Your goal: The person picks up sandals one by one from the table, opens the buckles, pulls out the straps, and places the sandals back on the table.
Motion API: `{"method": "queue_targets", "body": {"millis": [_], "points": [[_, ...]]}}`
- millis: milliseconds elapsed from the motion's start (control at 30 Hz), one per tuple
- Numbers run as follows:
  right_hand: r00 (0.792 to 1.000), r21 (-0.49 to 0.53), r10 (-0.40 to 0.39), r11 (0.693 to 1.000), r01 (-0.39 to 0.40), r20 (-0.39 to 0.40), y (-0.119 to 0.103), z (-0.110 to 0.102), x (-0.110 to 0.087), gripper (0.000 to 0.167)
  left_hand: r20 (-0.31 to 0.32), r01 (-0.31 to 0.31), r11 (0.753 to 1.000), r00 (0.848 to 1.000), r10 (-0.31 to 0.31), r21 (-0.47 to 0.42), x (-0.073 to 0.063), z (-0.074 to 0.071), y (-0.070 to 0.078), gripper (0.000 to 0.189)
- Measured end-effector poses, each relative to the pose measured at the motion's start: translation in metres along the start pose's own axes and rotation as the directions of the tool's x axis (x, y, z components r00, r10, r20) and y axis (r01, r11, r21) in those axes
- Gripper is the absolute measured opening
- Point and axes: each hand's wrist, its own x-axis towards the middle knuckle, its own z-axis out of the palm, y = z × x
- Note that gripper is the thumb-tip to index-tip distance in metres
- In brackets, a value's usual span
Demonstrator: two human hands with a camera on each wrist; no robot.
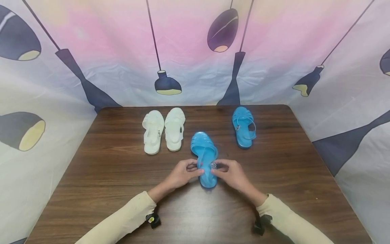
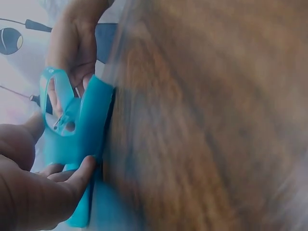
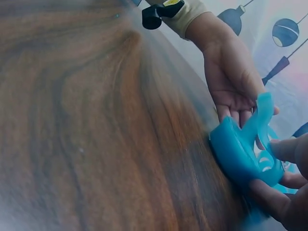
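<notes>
A blue jelly sandal (image 1: pixel 202 140) rests on the table in front of me, its toe pointing away and its heel toward me. My left hand (image 1: pixel 182 175) holds its left side near the heel, thumb and fingers at the edge and strap. On the opposite side, my right hand (image 1: pixel 232 174) pinches the strap by a small clear-looking buckle (image 1: pixel 213 165). In the left wrist view the heel strap (image 2: pixel 62 85) stands up in a loop. The right wrist view has the sandal's heel (image 3: pixel 228 144) between both hands; some fingertips are hidden behind it.
A second blue sandal (image 1: pixel 242 135) lies at the back right of the brown wooden table (image 1: pixel 91 162). Two white sandals, a left one (image 1: pixel 151 147) and a right one (image 1: pixel 174 144), lie side by side at the back left. A lamp-printed curtain (image 1: pixel 122 51) surrounds the table.
</notes>
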Motion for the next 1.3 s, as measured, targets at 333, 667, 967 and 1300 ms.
{"method": "queue_targets", "body": {"millis": [333,667,967,1300], "points": [[0.999,0.075,0.030,0.997,-0.027,-0.038,0.000,-0.005,0.000,0.046,-0.032,0.009,0.989,0.999,-0.014,-0.146,0.001,0.007,0.004,0.046],[0.996,0.037,-0.025,0.999,0.028,-0.087,-0.013,-0.033,0.013,0.050,-0.037,-0.064,0.984,0.998,0.059,-0.169,0.033,0.008,0.023,0.044],[0.989,-0.092,-0.072,0.994,0.060,-0.129,-0.024,-0.063,0.039,0.049,-0.037,-0.081,0.982,0.996,0.075,-0.173,0.074,0.007,0.041,0.042],[0.992,-0.136,-0.036,0.991,0.020,-0.119,-0.021,-0.081,0.070,0.048,-0.014,-0.065,0.973,0.998,0.063,-0.222,0.116,0.006,0.037,0.043]]}}
